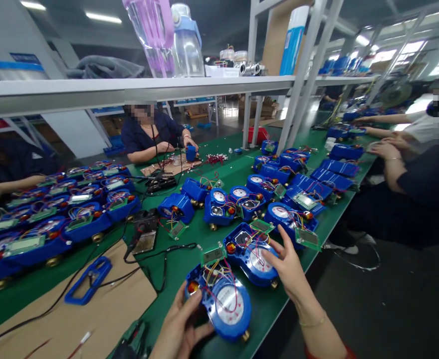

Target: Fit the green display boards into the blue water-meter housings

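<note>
The left hand (pixel 180 324) is closed around the left edge of a round blue plastic water meter (pixel 229 304), with the fingers (pixel 195 305) curled over the rim. This meter is held just above a green bench mat (pixel 174 284), dial uppermost and tilted. A brass pipe fitting (pixel 245 335) projects from its lower end, and red, yellow and blue wires (pixel 219 276) loop across its open housing. A green circuit board with a small LCD (pixel 214 254) sits just beyond its upper edge. The right hand (pixel 289 267) is spread wide and grasps nothing, its fingertips (pixel 271 254) at the dial of a second matching meter (pixel 251 254) lying on the mat just beside the first; contact cannot be confirmed from this view. Rows of further blue meters (pixel 219 209) occupy the mat beyond. A brown cardboard sheet (pixel 62 309) and a blue rectangular plastic frame (pixel 88 280) lie to the left. Across the bench, a co-worker's hand (pixel 190 143) rests on a small blue housing (pixel 191 153).
</note>
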The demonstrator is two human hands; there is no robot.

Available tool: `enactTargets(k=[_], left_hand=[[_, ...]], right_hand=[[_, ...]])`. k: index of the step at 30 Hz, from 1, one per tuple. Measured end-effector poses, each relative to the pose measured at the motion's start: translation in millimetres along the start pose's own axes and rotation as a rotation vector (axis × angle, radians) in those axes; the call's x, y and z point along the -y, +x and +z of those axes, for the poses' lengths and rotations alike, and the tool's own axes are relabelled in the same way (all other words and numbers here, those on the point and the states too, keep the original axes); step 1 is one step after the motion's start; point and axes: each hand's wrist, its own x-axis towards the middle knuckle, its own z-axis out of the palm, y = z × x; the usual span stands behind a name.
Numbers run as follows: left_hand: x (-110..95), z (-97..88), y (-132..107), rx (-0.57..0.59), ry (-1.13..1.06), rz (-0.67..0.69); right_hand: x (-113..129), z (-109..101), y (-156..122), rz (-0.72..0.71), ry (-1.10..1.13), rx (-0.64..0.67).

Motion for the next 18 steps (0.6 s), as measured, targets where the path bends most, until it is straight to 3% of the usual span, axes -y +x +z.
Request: enactTargets(k=[6,11,15,18], left_hand=[[22.4,32.2,15.4,0.065,0.016,0.039],[30.3,27.6,25.1,0.122,0.102,-0.022],[1.3,12.9,40.4,0.071,0.196,0.118],[-36.2,20.5,58.7,0.051,0.276,0.207]], right_hand=[[4.9,-12.2,1.5,-0.043,-0.017,-0.052],[6.0,-26.8,5.6,-0.002,-0.087,-0.058],[2.6,-38.2,4.3,0.052,-0.234,0.004],[11.3,-46.7,-4.3,0.055,-0.435,0.014]])
